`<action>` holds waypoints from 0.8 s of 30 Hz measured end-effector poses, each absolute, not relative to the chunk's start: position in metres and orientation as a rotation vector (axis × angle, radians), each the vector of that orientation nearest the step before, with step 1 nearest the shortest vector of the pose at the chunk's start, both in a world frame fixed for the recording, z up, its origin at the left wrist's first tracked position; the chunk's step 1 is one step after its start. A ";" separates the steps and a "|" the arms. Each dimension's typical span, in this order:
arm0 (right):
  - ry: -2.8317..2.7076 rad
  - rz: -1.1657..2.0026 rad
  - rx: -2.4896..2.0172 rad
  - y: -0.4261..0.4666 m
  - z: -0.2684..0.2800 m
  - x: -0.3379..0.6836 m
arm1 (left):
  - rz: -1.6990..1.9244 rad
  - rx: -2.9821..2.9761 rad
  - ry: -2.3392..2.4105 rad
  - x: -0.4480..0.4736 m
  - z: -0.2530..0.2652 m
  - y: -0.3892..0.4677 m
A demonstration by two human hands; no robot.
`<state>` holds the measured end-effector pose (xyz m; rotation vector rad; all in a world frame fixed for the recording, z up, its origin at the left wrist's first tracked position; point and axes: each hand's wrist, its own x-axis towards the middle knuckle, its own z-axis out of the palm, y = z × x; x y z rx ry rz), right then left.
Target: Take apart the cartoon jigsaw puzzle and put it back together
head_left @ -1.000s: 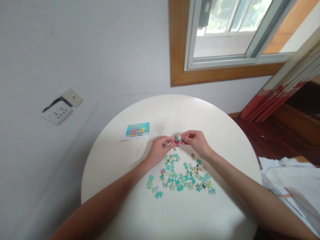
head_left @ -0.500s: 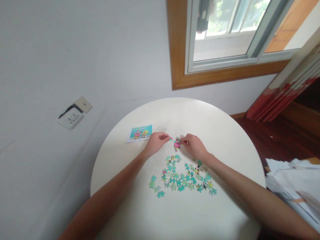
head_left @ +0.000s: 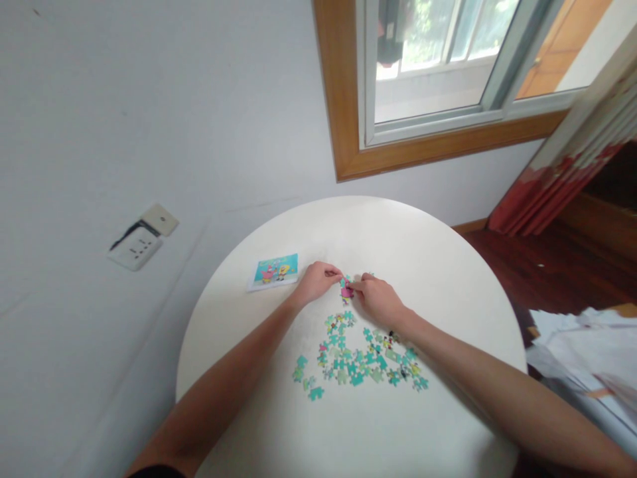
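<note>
A small joined cluster of jigsaw pieces (head_left: 347, 293), mostly pink with teal bits, lies on the white round table (head_left: 448, 279). From the left, my left hand (head_left: 320, 281) is closed, its thumb and fingertips pinching a jigsaw piece at the cluster's upper left edge; the fingers partly cover it. On the other side, my right hand (head_left: 381, 299) is closed with its fingertips on the cluster's right edge, steadying it. Several loose jigsaw pieces (head_left: 357, 378), mostly teal and pale green, spread over the table nearer to me, some close under my right forearm.
A picture card (head_left: 276, 271) with two cartoon figures lies left of my left hand. The wall holds a socket (head_left: 135, 247) at left. A window (head_left: 432, 93) is behind the table. Stacked papers (head_left: 587, 352) sit beyond the table's right edge.
My left hand has brought its piece rightward against the pink cluster. My right fingers have shifted further over the cluster's right side. The whole view has tilted slightly.
</note>
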<state>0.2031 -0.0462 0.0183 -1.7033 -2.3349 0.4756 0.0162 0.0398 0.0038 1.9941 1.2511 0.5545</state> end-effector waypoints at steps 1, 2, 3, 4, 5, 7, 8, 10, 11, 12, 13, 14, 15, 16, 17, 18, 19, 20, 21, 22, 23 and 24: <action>-2.340 0.474 -1.708 -0.046 0.019 0.203 | 0.553 1.997 1.260 0.017 0.004 0.040; -2.347 0.473 -1.713 -0.047 0.019 0.203 | 0.552 2.010 1.270 0.017 0.005 0.039; -2.354 0.474 -1.717 -0.047 0.020 0.203 | 0.552 2.031 1.283 0.018 0.005 0.039; -2.360 0.476 -1.723 -0.047 0.020 0.203 | 0.553 2.055 1.299 0.018 0.006 0.038; -2.363 0.478 -1.729 -0.047 0.021 0.203 | 0.556 2.078 1.314 0.018 0.006 0.038; -2.362 0.480 -1.731 -0.047 0.022 0.203 | 0.572 2.101 1.343 0.019 0.007 0.037; -2.361 0.479 -1.729 -0.047 0.022 0.202 | 0.583 2.100 1.355 0.019 0.007 0.036; -2.361 0.476 -1.725 -0.047 0.021 0.202 | 0.599 2.091 1.362 0.020 0.006 0.035; -2.361 0.474 -1.724 -0.047 0.021 0.202 | 0.601 2.087 1.358 0.020 0.006 0.035; -2.361 0.473 -1.725 -0.046 0.021 0.202 | 0.606 2.081 1.355 0.020 0.006 0.035; -2.360 0.470 -1.725 -0.046 0.020 0.202 | 0.620 2.073 1.357 0.020 0.006 0.035; -2.358 0.467 -1.722 -0.047 0.020 0.202 | 0.641 2.067 1.363 0.020 0.007 0.034; -2.354 0.466 -1.716 -0.047 0.020 0.203 | 0.667 2.068 1.374 0.019 0.008 0.033; -2.349 0.468 -1.706 -0.047 0.020 0.203 | 0.694 2.076 1.384 0.017 0.011 0.031; -2.343 0.474 -1.695 -0.048 0.021 0.204 | 0.715 2.095 1.381 0.015 0.014 0.027; -2.329 0.482 -1.687 -0.048 0.021 0.205 | 0.719 2.128 1.358 0.012 0.019 0.023; -2.308 0.486 -1.679 -0.048 0.022 0.206 | 0.703 2.167 1.312 0.008 0.024 0.016; -2.282 0.488 -1.671 -0.049 0.023 0.207 | 0.668 2.206 1.250 0.003 0.029 0.008; -2.254 0.485 -1.659 -0.049 0.024 0.208 | 0.605 2.252 1.162 -0.002 0.035 -0.002; -2.228 0.479 -1.645 -0.049 0.025 0.209 | 0.524 2.281 1.081 -0.008 0.039 -0.012; -2.210 0.472 -1.630 -0.049 0.025 0.210 | 0.461 2.281 1.047 -0.014 0.043 -0.023; -2.201 0.468 -1.617 -0.050 0.026 0.210 | 0.408 2.277 1.036 -0.019 0.046 -0.034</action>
